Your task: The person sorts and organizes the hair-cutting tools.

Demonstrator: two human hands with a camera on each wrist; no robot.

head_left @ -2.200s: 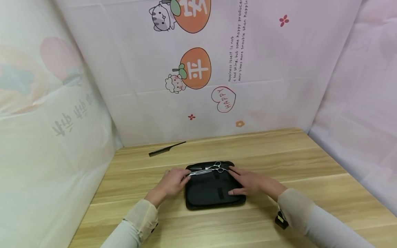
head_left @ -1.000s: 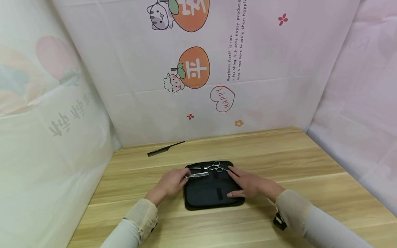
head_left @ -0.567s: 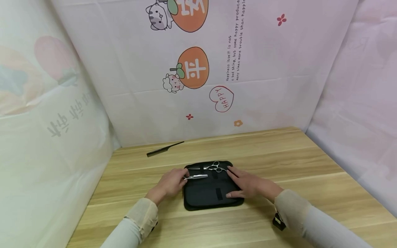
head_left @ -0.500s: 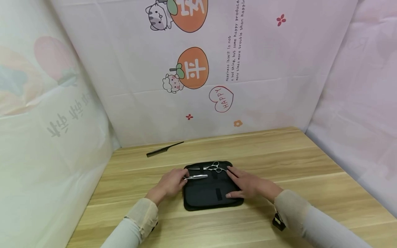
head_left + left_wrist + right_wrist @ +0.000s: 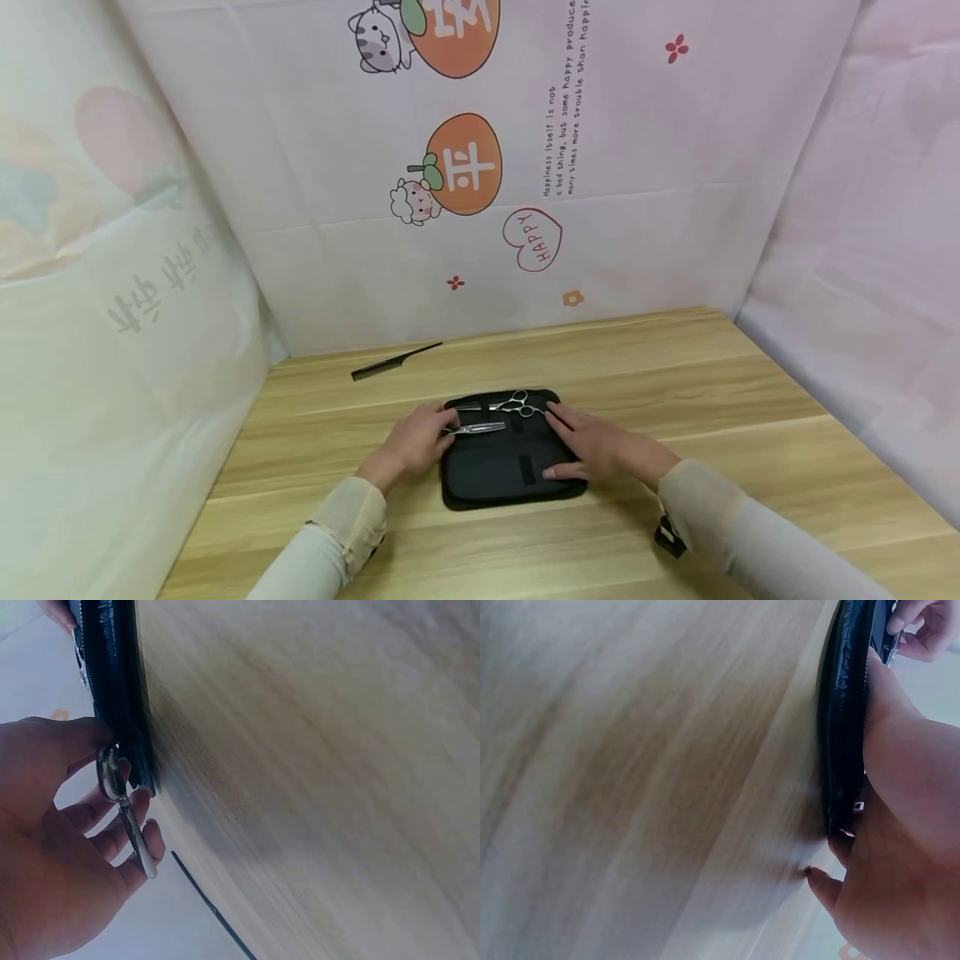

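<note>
A black zippered case [image 5: 480,482] lies unfolded flat on the wooden table. At its left edge my left hand [image 5: 416,439] holds a pair of silver thinning scissors [image 5: 482,428] by the handles, blades pointing right over the case. The left wrist view shows the scissors' finger rings [image 5: 111,778] between thumb and fingers. A second pair of silver scissors [image 5: 517,403] sits along the case's back side, blades under a dark strap. My right hand [image 5: 596,443] rests spread on the right edge, thumb on the lining and fingertips near the second pair's handles.
A black tail comb [image 5: 382,367] lies at the back left of the table [image 5: 675,358]. Printed white cloth [image 5: 615,258] hangs behind and at both sides. Another elastic strap [image 5: 527,469] crosses the case's front part.
The thinning scissors in my left hand have shifted toward the front and come apart from the second pair, which they overlapped before. My right hand stays on the case.
</note>
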